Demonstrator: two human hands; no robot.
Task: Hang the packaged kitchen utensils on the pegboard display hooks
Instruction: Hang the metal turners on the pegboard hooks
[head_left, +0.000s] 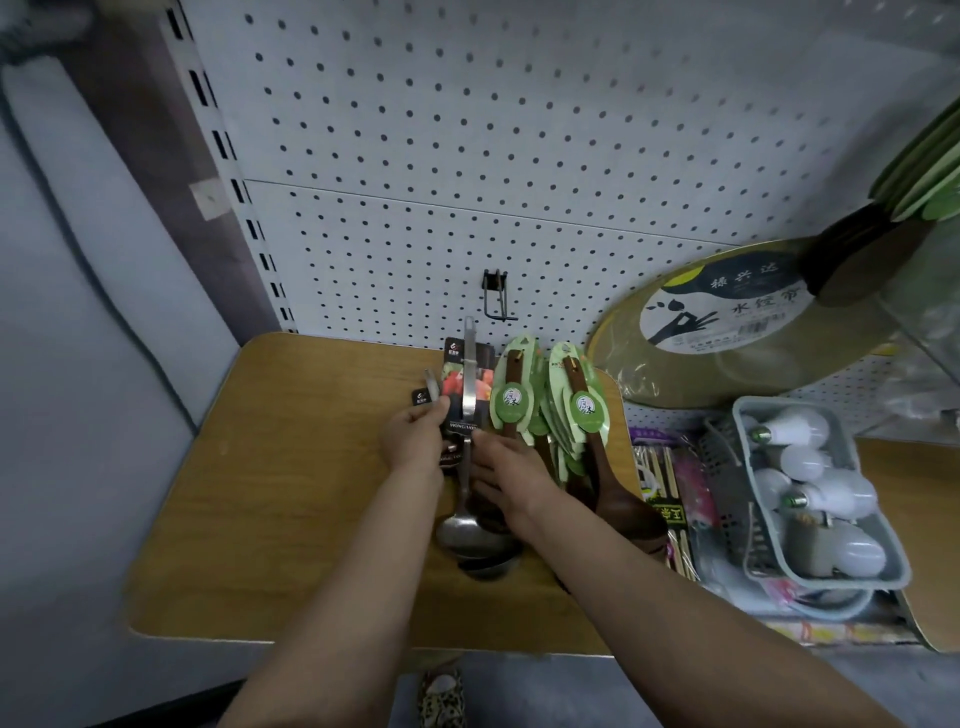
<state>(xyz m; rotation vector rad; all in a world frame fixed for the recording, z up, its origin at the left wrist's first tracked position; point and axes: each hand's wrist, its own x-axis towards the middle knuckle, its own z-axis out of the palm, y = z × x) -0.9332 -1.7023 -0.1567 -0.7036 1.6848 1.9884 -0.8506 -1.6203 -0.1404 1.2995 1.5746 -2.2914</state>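
Left hand (415, 434) pinching a carded steel ladle (467, 415), right hand (511, 467) flat on the pile; could miss the hook (496, 296) if the card's hole twists

The pegboard (467, 130) above the single hook (496, 296) is bare, so you can reach it freely. Packaged spoons (524, 410) crowd the bench (291, 467) just below; its left half lies open.
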